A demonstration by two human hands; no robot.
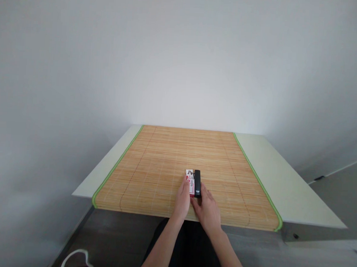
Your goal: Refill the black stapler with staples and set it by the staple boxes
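A small white box (190,183) with red print and a dark picture lies near the front of the bamboo mat. Right beside it is a black stapler (197,184), lengthwise away from me. My left hand (182,200) rests along the box's left side, fingers stretched and partly hidden by the hand itself. On the other side, my right hand (208,208) touches the stapler's right side with its fingers, its thumb spread toward the near end of the two things. Box and stapler sit side by side between my hands.
The bamboo mat (165,152) has green edging and covers the middle of a white table (279,178). A plain white wall (182,70) stands behind. At the lower left is a white curved, heart-like outline (76,251). A dark small object (319,178) shows at the right.
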